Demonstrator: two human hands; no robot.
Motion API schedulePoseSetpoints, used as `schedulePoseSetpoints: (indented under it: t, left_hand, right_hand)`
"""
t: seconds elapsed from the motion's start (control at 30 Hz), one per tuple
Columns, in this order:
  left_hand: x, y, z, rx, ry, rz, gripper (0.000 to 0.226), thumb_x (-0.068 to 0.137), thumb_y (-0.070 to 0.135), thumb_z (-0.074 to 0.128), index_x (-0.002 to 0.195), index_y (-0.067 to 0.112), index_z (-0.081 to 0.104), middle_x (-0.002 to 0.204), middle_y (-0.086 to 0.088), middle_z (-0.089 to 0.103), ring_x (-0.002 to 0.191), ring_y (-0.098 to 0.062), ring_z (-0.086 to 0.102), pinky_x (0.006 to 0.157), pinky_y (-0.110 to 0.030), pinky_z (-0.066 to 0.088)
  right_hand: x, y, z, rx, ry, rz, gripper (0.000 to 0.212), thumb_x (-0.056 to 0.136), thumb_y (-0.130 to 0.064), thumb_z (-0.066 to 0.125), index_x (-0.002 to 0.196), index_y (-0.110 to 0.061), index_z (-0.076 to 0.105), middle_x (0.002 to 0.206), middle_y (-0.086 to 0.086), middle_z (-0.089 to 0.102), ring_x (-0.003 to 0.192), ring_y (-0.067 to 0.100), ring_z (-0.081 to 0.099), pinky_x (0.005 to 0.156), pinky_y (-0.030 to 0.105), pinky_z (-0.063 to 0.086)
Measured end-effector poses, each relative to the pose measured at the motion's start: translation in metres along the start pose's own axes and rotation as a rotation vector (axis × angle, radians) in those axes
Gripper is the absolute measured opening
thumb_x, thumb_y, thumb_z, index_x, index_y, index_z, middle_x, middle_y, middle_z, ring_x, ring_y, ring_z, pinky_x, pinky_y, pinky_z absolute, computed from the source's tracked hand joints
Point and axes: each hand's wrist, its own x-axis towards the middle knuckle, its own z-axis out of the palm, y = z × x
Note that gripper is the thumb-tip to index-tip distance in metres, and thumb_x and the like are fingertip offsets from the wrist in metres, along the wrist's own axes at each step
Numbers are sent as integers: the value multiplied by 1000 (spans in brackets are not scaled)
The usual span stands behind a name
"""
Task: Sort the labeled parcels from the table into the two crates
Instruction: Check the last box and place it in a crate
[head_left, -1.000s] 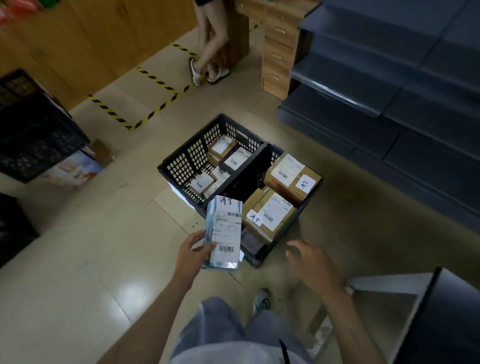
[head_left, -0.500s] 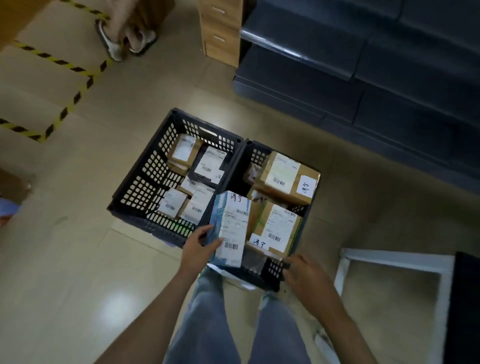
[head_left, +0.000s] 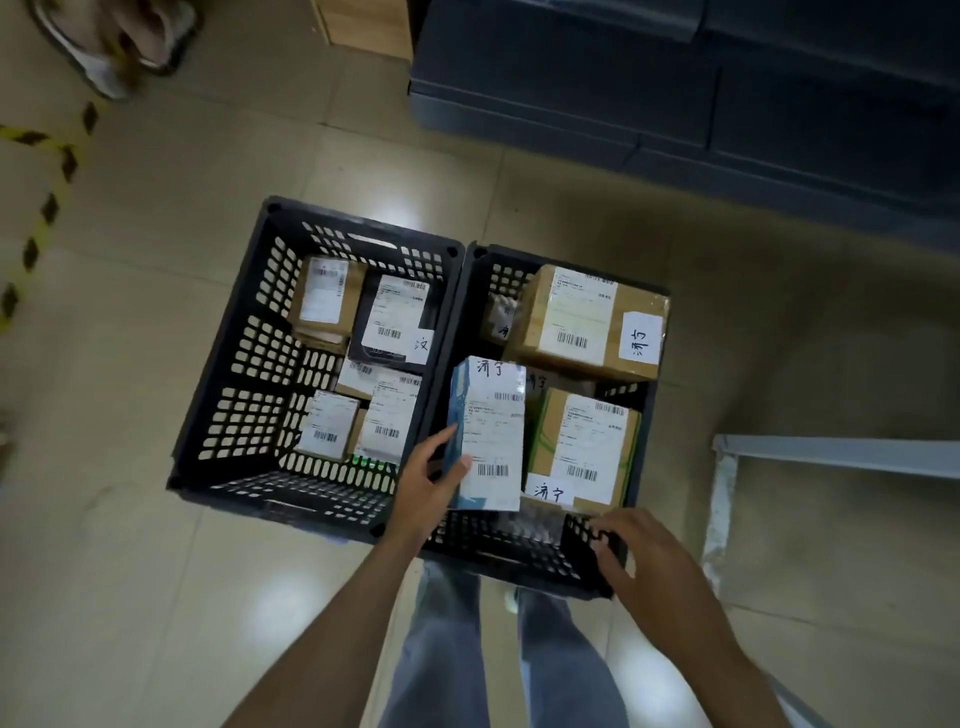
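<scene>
The right crate (head_left: 519, 553) stands on the floor (head_left: 156, 597). The left crate (head_left: 311, 499) stands touching its left side, with several parcels (head_left: 395, 322) lying inside. Within the right crate, the far parcel (head_left: 582, 322) lies across the far end. The corner parcel (head_left: 498, 319) sits beside it in the far-left corner, and the near parcel (head_left: 582, 447) lies at the near right. Over its near-left part is the held parcel (head_left: 491, 431), gripped by the left hand (head_left: 423, 488). The right hand (head_left: 644, 556) is at its near-right corner; whether it grips the rim I cannot tell. Behind the right crate stands shelving (head_left: 727, 78), and to its right a metal frame (head_left: 831, 452).
</scene>
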Motion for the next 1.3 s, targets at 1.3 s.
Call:
schedulePoseSetpoints:
  t: [1.3]
  left_hand:
    - [12, -22, 79, 995, 350, -1, 121, 86, 57, 76, 166, 26, -9, 156, -16, 35, 131, -38, 44, 103, -55, 45]
  right_hand:
    - [30, 12, 30, 6, -30, 26, 17, 102, -28, 57, 117, -31, 65, 114, -16, 62, 106, 8, 59, 87, 29, 51]
